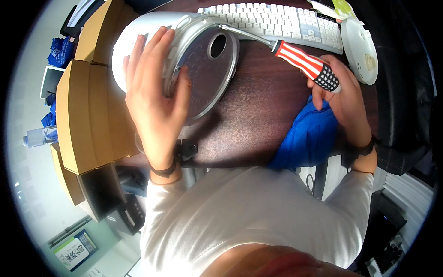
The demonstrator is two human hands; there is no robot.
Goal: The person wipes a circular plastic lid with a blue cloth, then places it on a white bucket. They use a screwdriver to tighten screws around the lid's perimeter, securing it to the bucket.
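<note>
A white rounded appliance housing (152,32) lies on its side on the dark table, its round end with a clear rim (230,76) facing right. An oval opening (217,45) shows in that end. My left hand (154,87) rests flat on the housing, fingers stretched out and thumb beside the rim. In my right hand (344,92) is a screwdriver (304,62) with a red, white and dark star-patterned handle, gripped by its butt end. Its metal shaft points left, and the tip appears to meet the upper rim of the round end.
Behind the housing lies a white keyboard (277,21). A white round cover (362,55) leans at the right, near a black chair (406,92). Blue cloth (307,134) hangs over the front edge below my right hand. Cardboard boxes (87,120) stand along the left.
</note>
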